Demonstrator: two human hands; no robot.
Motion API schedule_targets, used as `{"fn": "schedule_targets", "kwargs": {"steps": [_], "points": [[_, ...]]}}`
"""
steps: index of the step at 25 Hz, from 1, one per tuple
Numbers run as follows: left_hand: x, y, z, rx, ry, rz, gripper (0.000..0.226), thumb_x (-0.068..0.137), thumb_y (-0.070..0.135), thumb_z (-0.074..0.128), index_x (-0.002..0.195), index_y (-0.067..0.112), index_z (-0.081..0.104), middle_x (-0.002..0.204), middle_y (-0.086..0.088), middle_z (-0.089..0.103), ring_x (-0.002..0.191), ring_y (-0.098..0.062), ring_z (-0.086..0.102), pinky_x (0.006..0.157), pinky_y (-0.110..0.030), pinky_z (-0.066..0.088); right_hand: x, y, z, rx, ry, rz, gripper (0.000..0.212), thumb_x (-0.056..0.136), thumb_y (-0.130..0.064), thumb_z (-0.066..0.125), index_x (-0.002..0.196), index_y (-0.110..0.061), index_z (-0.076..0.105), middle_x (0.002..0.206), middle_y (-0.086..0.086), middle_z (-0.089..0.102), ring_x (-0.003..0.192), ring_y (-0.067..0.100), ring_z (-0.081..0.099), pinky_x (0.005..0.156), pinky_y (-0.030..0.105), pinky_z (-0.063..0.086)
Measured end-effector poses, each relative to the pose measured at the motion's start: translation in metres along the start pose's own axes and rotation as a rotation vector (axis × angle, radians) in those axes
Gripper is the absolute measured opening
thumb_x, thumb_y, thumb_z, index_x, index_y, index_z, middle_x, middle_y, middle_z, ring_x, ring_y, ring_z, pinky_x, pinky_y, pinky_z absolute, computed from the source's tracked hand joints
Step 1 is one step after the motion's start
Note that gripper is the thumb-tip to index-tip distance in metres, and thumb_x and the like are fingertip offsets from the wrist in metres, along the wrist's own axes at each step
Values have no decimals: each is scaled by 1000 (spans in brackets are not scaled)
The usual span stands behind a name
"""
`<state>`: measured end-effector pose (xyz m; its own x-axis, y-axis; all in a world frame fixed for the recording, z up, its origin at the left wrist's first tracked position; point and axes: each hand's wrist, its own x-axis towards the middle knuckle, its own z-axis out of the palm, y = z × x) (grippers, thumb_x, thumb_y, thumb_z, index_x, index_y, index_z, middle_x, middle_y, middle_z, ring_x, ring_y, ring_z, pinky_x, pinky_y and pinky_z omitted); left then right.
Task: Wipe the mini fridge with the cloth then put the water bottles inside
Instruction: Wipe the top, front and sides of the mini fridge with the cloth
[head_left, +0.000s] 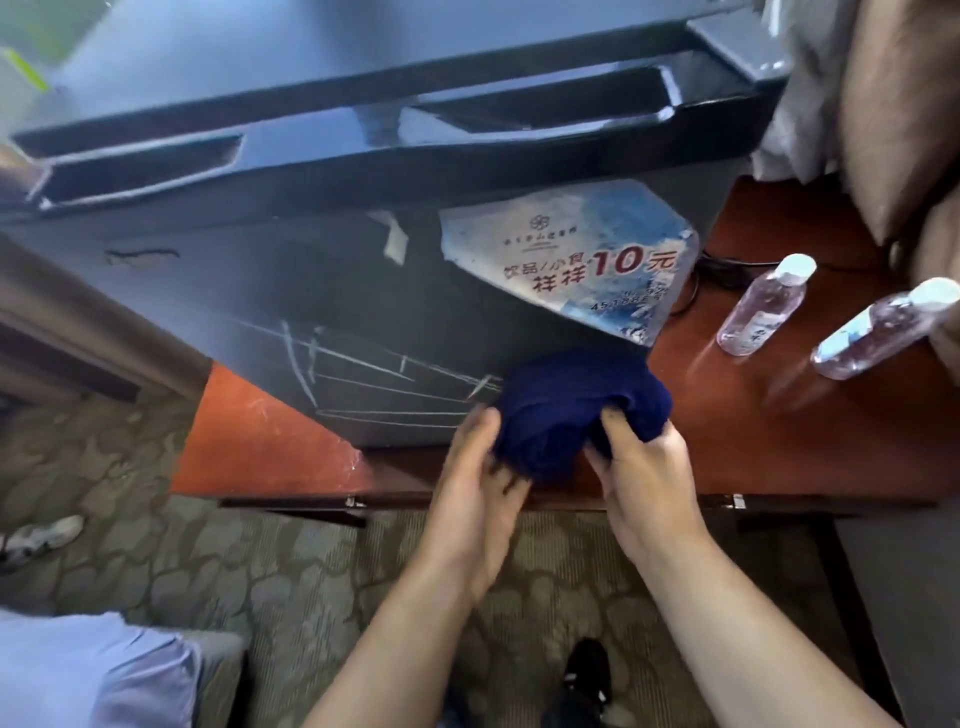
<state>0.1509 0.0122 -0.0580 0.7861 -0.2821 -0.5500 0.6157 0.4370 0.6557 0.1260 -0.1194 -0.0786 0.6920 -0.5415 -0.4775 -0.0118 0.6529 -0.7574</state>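
Navy-blue fabric, soft and bunched into a loose ball, is the cloth (576, 410), held against the near lower corner of the mini fridge (322, 291), just above the table edge. It is gripped from both sides: the fingers of the left hand (478, 478) are curled under its left fold, and those of the right hand (644, 483) are pinched closed on its right edge. Judging by this two-handed hold, the cloth is being gathered or refolded into a pad so that a wipe can be made.

The fridge door is dark, smooth and faintly glossy, closed, and marked with pale chalky scratch lines on its lower left. A crinkled paper price sticker (571, 254), printed in blue and white with red figures, is stuck to the right of the door, and a scrap of pale tape (395, 239) sits to its left.

Two clear plastic water bottles (763, 304) with white caps lie on their sides on the polished reddish-brown wooden table (260, 441), to the right of the fridge and well apart from the cloth, probably left there until the wiping is done. Patterned carpet (156, 545) is seen below.
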Motion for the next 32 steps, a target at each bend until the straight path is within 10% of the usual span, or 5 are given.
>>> {"fn": "schedule_targets", "kwargs": {"steps": [10, 14, 22, 32], "points": [[-31, 147, -92, 474, 211, 532, 49, 81, 43, 78, 121, 16, 71, 115, -7, 79, 110, -27, 74, 104, -54, 54, -73, 41, 175, -74, -212, 50, 21, 86, -4, 74, 105, -13, 75, 95, 2, 80, 84, 14, 76, 74, 33, 58], [-53, 229, -116, 560, 185, 680, 59, 81, 62, 76, 124, 22, 69, 114, -11, 77, 108, -38, 73, 94, -52, 58, -101, 47, 242, -88, -316, -53, 19, 80, 3, 75, 97, 8, 69, 87, 40, 65, 76, 30, 61, 70, 44, 49], [24, 166, -187, 532, 125, 493, 28, 88, -2, 74, 107, 18, 67, 89, -3, 74, 81, -16, 68, 75, -36, 59, -55, 133, 200, -284, -153, -40, 15, 70, 14, 57, 84, 9, 60, 78, 31, 64, 75, 31, 60, 68, 44, 49], [101, 40, -228, 522, 201, 20, 18, 94, 8, 65, 110, -1, 64, 89, -15, 73, 78, -24, 64, 60, -23, 54, 21, 207, 115, -312, 200, 403, 15, 90, 3, 62, 95, -9, 70, 104, 22, 75, 90, 28, 71, 93, 50, 58]]}}
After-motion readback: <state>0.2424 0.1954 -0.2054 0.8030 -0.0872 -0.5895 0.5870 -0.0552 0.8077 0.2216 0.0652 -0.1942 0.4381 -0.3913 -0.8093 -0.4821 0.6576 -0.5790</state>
